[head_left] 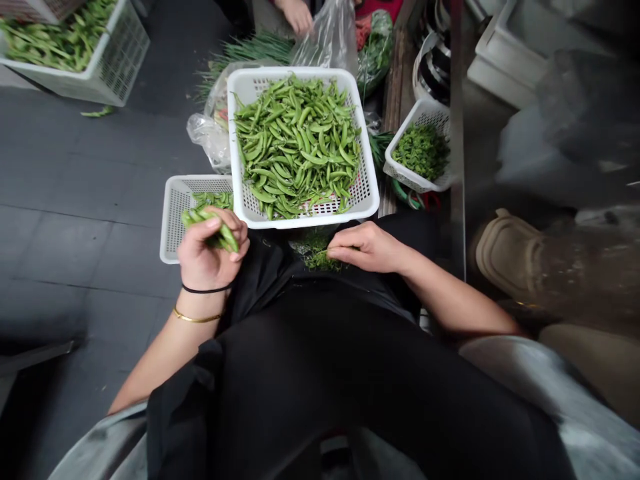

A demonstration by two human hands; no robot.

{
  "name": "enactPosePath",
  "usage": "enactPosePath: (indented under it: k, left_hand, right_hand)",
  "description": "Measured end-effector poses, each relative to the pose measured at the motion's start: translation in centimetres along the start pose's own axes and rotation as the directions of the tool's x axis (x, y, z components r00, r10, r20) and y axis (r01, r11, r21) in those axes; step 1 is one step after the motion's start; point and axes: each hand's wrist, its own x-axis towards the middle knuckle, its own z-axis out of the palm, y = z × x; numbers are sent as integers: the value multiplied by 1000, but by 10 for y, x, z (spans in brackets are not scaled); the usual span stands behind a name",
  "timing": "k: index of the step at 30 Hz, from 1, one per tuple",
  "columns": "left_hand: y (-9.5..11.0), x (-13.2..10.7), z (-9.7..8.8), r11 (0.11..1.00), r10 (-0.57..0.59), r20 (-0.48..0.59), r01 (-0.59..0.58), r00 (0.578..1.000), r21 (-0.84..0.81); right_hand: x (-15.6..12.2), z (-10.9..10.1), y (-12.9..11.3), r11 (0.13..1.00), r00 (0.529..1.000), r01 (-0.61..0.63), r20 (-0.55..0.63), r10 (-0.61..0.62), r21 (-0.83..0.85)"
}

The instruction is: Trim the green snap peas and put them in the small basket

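- So the green pods (300, 143) are the main thing here: a big loose heap in the large white basket (233, 133), upper middle of the frame.
- Looks-wise they're bright fresh green, slim and gently curved with tapered ends, kinda glossy, and bumpy in spots. They lie every which way, and the basket's holes show through near the lower right of the pile.
- Left hand (210, 267), just left of the middle: fingers curled in around a small bunch of held pods (227, 237), which poke out on both sides of the grip. Black band and gold bangle on that wrist.
- Right hand (373, 247), just right of the middle: thumb and fingers bunched near each other, pointing left. Can't tell how tightly they close or if they've got hold of anything.
- Right by those fingertips there's a tangle of stringy green bits (320, 259).
- Smaller white basket (173, 233) behind the left hand, with more green stuff inside, partly hidden.
- Upper left: a white crate (120, 60) full of greens, paler than the main heap.
- Right of the big basket: a small basket (410, 180) of chopped-looking leafy greens (423, 150).
- Top middle: another person's hand (299, 15) beside a clear plastic bag (327, 37).
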Motion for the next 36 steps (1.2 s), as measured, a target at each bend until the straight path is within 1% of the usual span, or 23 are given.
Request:
enactPosePath:
  k: [2,3,5,7,9,10,11,12,13,14,15,16,17,18,20,21,22,24,26,28,32,34,36]
  left_hand:
    - [4,3,-5,995,-18,51,23,999,-100]
    - [5,3,-5,992,-40,87,50,995,-120]
    - [2,-1,1,986,-111,187,131,976,-101]
    - [-4,-9,11,989,-147,236,151,961,2]
    - [-13,-18,23,969,-106,211,54,972,239]
    - [-17,-21,30,916,-64,201,-23,977,400]
    - [-21,-24,35,831,-22,212,-100,977,547]
    - [-24,-24,40,732,10,235,-168,972,661]
    - [-28,-24,43,641,23,264,-217,964,736]
    - [-31,-22,46,578,27,285,-248,958,778]
    - [-34,-20,47,543,23,292,-257,956,800]
    - [-36,-17,47,537,10,284,-245,959,808]
    - [-38,-14,46,559,-18,266,-211,964,802]
    - [-39,-12,44,605,-63,244,-158,968,780]
    - [-41,-9,38,730,-188,185,11,965,683]
    - [-41,-8,36,787,-264,156,120,952,605]
    - [-41,-8,33,828,-341,134,230,930,512]
    - [-40,-8,30,858,-463,132,406,876,314]
    - [-40,-10,30,850,-522,171,494,836,182]
    - [-39,-12,33,857,-513,170,494,841,144]
    - [-38,-14,36,893,-429,94,407,898,191]
    - [-38,-14,36,911,-389,59,375,919,172]
    - [-38,-13,34,928,-364,27,360,931,97]
  right_hand:
    - [0,-1,2,996,994,-92,64,91,20]
    - [2,1,3,987,987,-148,68,144,56]
    - [12,9,4,939,971,-237,25,238,248]
    - [24,22,6,812,949,-243,-41,311,530]
    - [35,36,8,664,920,-188,-107,376,723]
    - [40,42,9,617,905,-159,-136,403,771]
    - [45,48,10,597,889,-137,-167,426,790]
    - [48,54,10,601,874,-123,-201,443,790]
    - [51,58,10,621,859,-119,-233,456,775]
    - [53,62,10,649,845,-126,-262,467,750]
    - [54,64,10,682,833,-139,-287,472,718]
    - [53,65,9,717,827,-151,-310,468,680]
    - [52,65,9,756,830,-156,-331,450,636]
    - [50,63,9,798,839,-150,-352,414,584]
    - [43,57,9,881,873,-112,-379,308,459]
    - [40,53,10,908,890,-94,-375,260,408]
    - [36,49,11,919,905,-81,-358,230,385]
    - [30,40,12,903,936,-74,-283,209,423]
    - [28,34,13,863,961,-82,-192,202,499]
    - [29,31,11,845,965,-99,-157,211,525]
    - [35,34,4,869,935,-161,-210,287,468]
    - [33,37,1,909,931,-155,-252,265,386]
    - [28,41,-2,974,941,-112,-293,168,197]
